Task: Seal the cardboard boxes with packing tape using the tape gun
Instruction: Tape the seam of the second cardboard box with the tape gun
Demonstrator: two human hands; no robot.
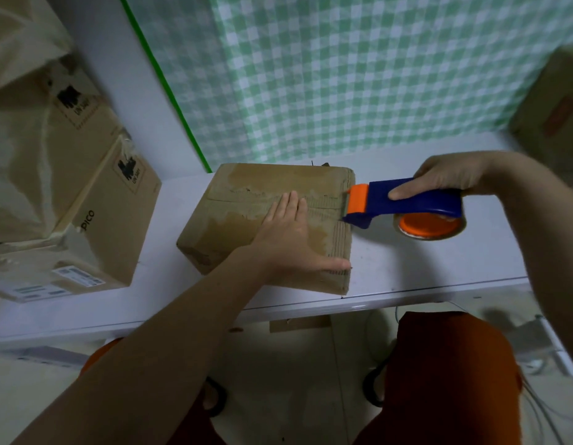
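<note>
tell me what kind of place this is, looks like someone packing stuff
Probably a small makeshift packing or shipping spot indoors, not a full warehouse. A worn cardboard box sits on a plain white table, more printed and labelled cartons are stacked at the left, and a green checked cloth hangs behind.

At the left of the frame, the lower stacked cardboard box [95, 220] bears "PICO" on its side. Small black-marked labels on both stacked boxes and the white barcode sticker [76, 277] are too blurred to read.
</note>
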